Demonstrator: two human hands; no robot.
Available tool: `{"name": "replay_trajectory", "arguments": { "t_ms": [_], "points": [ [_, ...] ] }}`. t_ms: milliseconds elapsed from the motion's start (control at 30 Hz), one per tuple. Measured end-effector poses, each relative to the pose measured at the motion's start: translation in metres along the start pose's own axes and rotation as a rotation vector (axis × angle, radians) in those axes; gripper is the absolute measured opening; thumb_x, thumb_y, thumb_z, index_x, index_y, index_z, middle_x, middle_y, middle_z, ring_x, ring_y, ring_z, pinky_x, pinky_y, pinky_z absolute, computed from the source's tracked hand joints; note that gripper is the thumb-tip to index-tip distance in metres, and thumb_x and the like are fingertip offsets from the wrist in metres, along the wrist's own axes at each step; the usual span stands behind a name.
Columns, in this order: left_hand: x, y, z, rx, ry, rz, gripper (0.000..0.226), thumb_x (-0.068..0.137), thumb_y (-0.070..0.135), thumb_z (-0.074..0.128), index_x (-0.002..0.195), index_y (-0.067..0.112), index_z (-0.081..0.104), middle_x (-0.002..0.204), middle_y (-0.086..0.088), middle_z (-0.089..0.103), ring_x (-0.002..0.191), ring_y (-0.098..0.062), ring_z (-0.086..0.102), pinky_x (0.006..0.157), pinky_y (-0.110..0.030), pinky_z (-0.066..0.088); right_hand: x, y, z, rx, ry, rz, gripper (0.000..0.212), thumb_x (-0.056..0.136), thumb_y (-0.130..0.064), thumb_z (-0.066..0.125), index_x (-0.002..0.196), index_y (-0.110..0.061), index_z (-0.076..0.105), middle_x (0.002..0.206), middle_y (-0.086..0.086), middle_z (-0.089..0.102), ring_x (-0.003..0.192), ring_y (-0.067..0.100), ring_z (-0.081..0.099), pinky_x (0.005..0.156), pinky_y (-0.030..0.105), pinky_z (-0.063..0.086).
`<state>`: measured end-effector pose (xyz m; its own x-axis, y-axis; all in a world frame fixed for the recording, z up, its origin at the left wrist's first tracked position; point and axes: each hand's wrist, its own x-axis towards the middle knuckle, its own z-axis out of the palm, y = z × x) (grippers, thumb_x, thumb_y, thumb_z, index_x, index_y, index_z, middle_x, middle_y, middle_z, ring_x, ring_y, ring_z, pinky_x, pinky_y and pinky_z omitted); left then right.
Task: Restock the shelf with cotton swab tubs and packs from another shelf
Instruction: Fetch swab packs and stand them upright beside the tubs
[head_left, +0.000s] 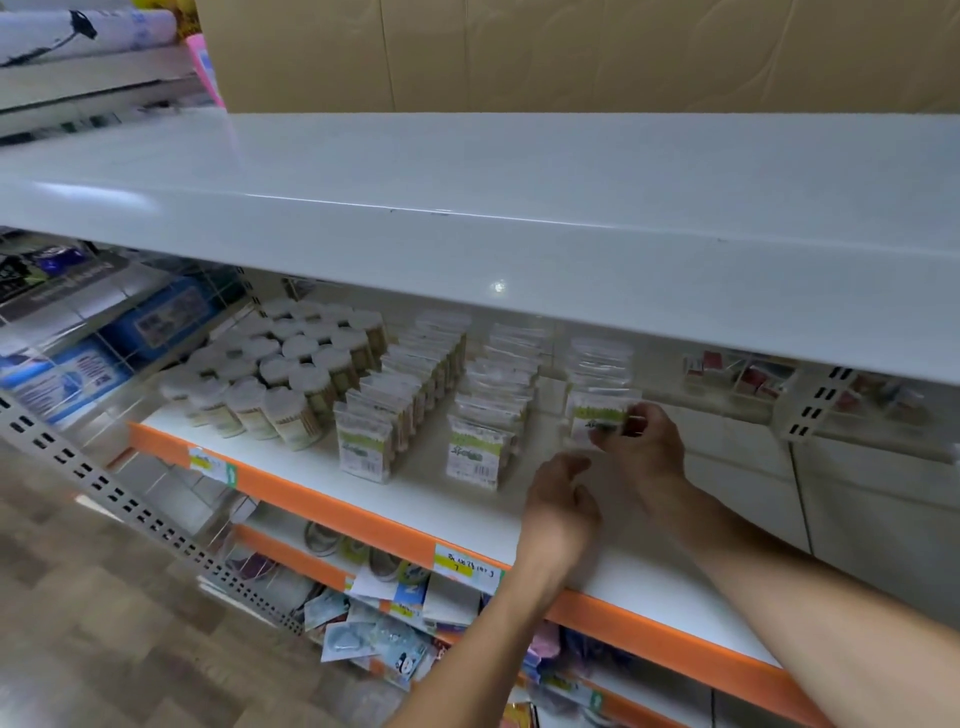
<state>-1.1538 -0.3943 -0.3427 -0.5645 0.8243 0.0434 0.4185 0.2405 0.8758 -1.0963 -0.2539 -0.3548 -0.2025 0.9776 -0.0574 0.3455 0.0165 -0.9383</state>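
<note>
Legible text: almost none; the frame is blurred.

- Price tag (468, 568), white with a yellow band, on the orange front edge of the shelf (363, 525), toward its middle: handwritten marks in two lines, a "7" on the yellow band; the upper line is not readable with certainty.
- Second price tag (210, 464), near the left end of the same edge: print illegible.
- Cotton swab packs (474, 457), standing in rows on the shelf: green label band and a barcode, wording unreadable.
- Cotton swab tubs (291, 423), at the shelf's left part: label print unreadable.
</note>
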Motion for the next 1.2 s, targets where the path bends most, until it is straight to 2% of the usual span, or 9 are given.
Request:
{"name": "replay_trajectory", "arguments": {
  "t_ms": [100,400,600,700,800,967,1100,1200],
  "points": [
    [0.001,0.002,-0.004,-0.018,0.011,0.008,0.039,0.09,0.0,0.045,0.124,0.01,0.059,0.126,-0.005,0.062,0.118,-0.016,0.057,0.102,-0.025,0.044,0.0,-0.003,0.006,-0.007,0.006,0.021,0.047,0.068,-0.018,0.09,0.105,-0.017,0.062,0.097,0.001,0.069,0.09,0.02,0.064,0.082,0.031,0.053],
    [0.0,0.005,-0.018,-0.049,-0.001,0.006,0.035,0.091,0.003,0.045,0.121,0.013,0.061,0.122,0.001,0.062,0.114,-0.011,0.058,0.1,-0.026,0.047,0.002,-0.009,0.019,-0.061,0.032,0.046,0.047,0.069,-0.021,0.09,0.104,-0.014,0.06,0.095,0.0,0.064,0.087,0.019,0.059,0.075,0.026,0.041],
    [-0.001,0.005,-0.019,-0.045,-0.001,0.008,0.037,0.089,-0.002,0.044,0.119,0.009,0.062,0.119,-0.003,0.063,0.112,-0.014,0.06,0.099,-0.027,0.048,0.0,-0.012,0.022,-0.056,0.062,0.083,0.053,0.068,-0.022,0.09,0.106,-0.012,0.054,0.106,0.009,0.065,0.091,0.022,0.06,0.076,0.029,0.046],
    [0.0,0.007,-0.018,-0.046,-0.002,0.014,0.045,0.083,-0.008,0.04,0.119,0.007,0.063,0.12,-0.006,0.064,0.113,-0.014,0.06,0.1,-0.026,0.048,-0.004,-0.013,0.02,-0.007,0.038,0.112,0.066,0.067,-0.023,0.091,0.119,-0.009,0.051,0.117,0.013,0.064,0.096,0.024,0.063,0.081,0.033,0.053],
    [0.002,0.011,-0.014,-0.075,-0.036,0.003,0.049,0.082,-0.01,0.037,0.121,0.008,0.061,0.123,-0.005,0.063,0.115,-0.012,0.058,0.102,-0.025,0.047,-0.009,-0.011,0.011,-0.005,0.012,0.131,0.083,0.067,-0.026,0.09,0.134,-0.008,0.046,0.126,0.014,0.057,0.108,0.028,0.061,0.086,0.034,0.052],
    [0.002,0.027,0.005,-0.081,-0.108,0.002,0.051,0.081,-0.009,0.037,0.122,0.011,0.061,0.123,-0.001,0.062,0.114,-0.01,0.058,0.094,-0.014,0.044,-0.019,-0.007,-0.026,0.003,0.054,0.121,0.07,0.071,-0.03,0.089,0.128,-0.009,0.055,0.121,0.011,0.06,0.106,0.024,0.06,0.087,0.033,0.051],
    [0.001,0.048,0.032,-0.08,-0.179,0.015,0.049,0.083,-0.007,0.038,0.12,0.015,0.062,0.123,0.001,0.062,0.114,-0.01,0.058,0.094,-0.018,0.045,-0.026,0.003,-0.068,0.017,0.103,0.113,0.049,0.08,-0.02,0.079,0.123,-0.01,0.059,0.116,0.009,0.064,0.1,0.02,0.059,0.09,0.035,0.05],
    [-0.003,0.065,0.054,-0.063,-0.208,0.053,0.048,0.084,-0.005,0.039,0.12,0.017,0.062,0.123,0.001,0.062,0.11,-0.009,0.057,0.095,-0.029,0.051,-0.03,0.011,-0.101,0.033,0.157,0.126,0.039,0.084,-0.016,0.074,0.12,-0.01,0.063,0.112,0.008,0.066,0.1,0.021,0.061,0.094,0.039,0.051]
  ]
}}
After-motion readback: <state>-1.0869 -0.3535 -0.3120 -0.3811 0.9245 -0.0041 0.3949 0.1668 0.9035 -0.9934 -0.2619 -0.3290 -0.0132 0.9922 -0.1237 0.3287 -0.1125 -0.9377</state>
